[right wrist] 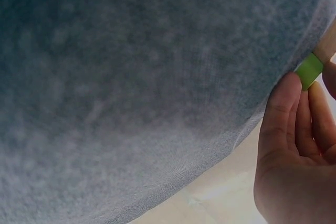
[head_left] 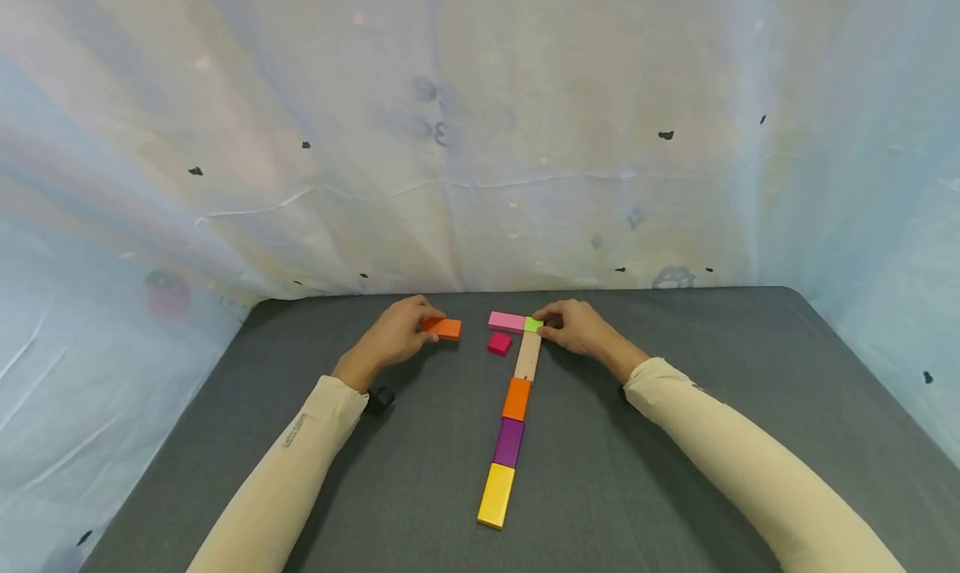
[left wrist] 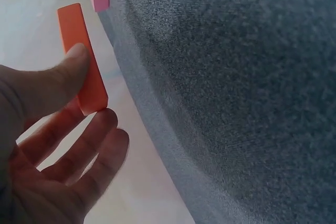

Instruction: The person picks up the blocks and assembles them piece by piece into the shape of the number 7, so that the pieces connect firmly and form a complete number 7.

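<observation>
My left hand (head_left: 401, 333) pinches an orange block (head_left: 444, 329) between thumb and fingers, left of the row of blocks. In the left wrist view the thumb lies across the face of that orange block (left wrist: 81, 56). My right hand (head_left: 581, 329) pinches a small lime green block (head_left: 533, 324) at the far end of the row. In the right wrist view, fingertips lie right at the green block (right wrist: 310, 71). A pink block (head_left: 507, 322) sits directly left of the green one, and a plain wood block (head_left: 528, 356) runs from it toward me.
Below the wood block, an orange block (head_left: 517, 399), a purple block (head_left: 508, 442) and a yellow block (head_left: 496, 495) continue the line. A small red block (head_left: 499, 344) lies apart under the pink one. The grey table (head_left: 390, 490) ends at a hanging pale sheet (head_left: 480, 223).
</observation>
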Motion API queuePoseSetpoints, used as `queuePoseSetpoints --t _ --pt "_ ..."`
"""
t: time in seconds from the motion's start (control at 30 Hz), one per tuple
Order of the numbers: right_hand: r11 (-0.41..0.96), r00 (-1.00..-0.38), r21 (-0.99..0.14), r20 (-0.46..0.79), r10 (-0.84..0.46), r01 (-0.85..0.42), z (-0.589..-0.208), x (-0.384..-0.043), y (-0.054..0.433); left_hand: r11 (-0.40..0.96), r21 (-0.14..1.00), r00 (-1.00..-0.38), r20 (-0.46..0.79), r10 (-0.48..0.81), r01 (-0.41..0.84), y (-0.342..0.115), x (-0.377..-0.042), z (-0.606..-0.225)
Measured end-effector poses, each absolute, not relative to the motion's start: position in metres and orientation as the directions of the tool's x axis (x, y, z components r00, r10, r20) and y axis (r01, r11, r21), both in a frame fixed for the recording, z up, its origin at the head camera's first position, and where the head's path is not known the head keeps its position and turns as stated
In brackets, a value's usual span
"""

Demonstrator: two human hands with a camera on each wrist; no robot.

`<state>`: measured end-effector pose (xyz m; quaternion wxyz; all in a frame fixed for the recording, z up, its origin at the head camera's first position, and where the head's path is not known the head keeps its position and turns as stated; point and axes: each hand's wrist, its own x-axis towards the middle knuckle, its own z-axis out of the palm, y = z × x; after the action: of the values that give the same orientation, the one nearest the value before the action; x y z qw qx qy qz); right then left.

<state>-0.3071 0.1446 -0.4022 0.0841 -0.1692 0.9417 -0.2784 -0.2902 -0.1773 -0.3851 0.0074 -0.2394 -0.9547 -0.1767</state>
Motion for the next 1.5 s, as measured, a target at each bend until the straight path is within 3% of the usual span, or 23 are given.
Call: queuePoseSetpoints --t 0.4,0.87,1.5 --pt "0.778 -0.927 -0.56 -0.047 -0.373 -0.284 -0.403 -0.306 0.148 0.83 0.355 -0.898 0.071 0.434 0.429 -0.171 -0.302 -0.391" --pt "0.775 -0.922 -0.561 -0.051 -0.385 -0.292 -0.402 -0.305 0.14 0.768 0.485 -0.902 0.122 0.415 0.419 -0.174 -0.311 -0.403" --pt "0.78 -0.925 -0.556 -0.051 -0.377 -0.287 -0.402 -0.307 0.14 0.783 0.407 -0.882 0.232 0.409 0.47 -0.17 -0.316 -0.399"
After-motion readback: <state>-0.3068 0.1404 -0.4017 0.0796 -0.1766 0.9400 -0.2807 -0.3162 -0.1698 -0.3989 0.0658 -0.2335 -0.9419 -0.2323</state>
